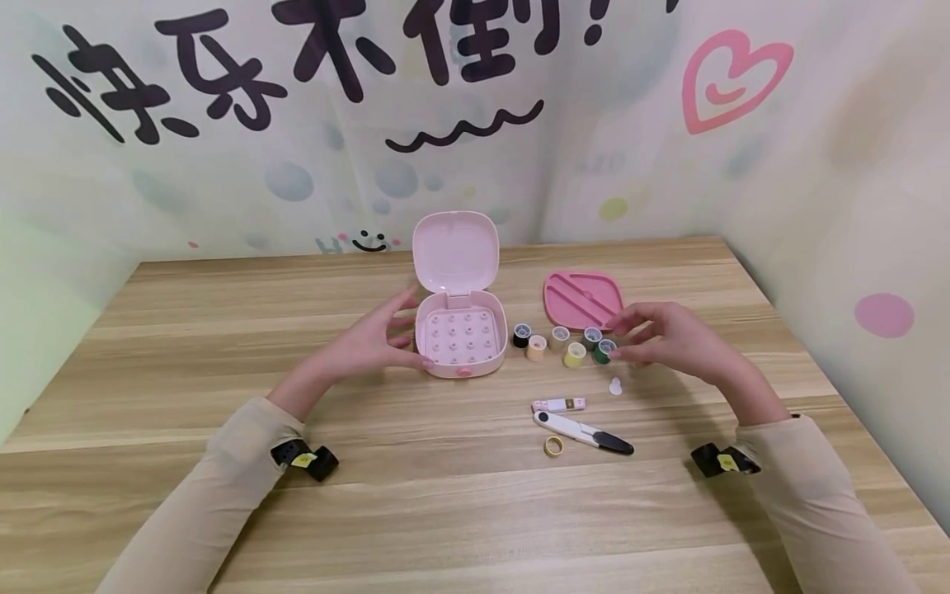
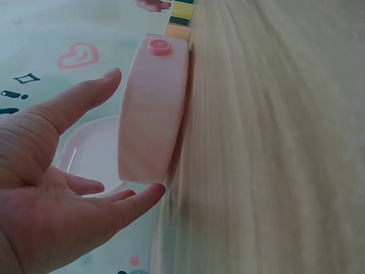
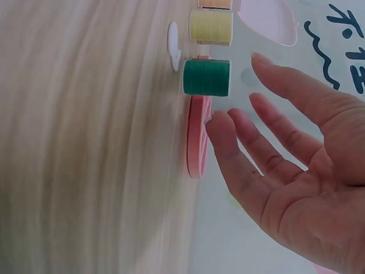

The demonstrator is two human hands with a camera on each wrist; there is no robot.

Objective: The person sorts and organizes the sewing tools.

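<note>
Green spool [image 1: 604, 352], nine o'clock from my slack right hand [image 1: 668, 337]; pink box [image 1: 460, 327], three from my slack left hand [image 1: 373, 338], perhaps touching

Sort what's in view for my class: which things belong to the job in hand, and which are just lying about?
Probably the job's:
open pink box, with the left hand beside it
green spool, with the right hand close by
other five spools

Apparently just lying about:
pink tray
white-and-black snips
gold ring
pink-and-white strip
small white piece
</note>
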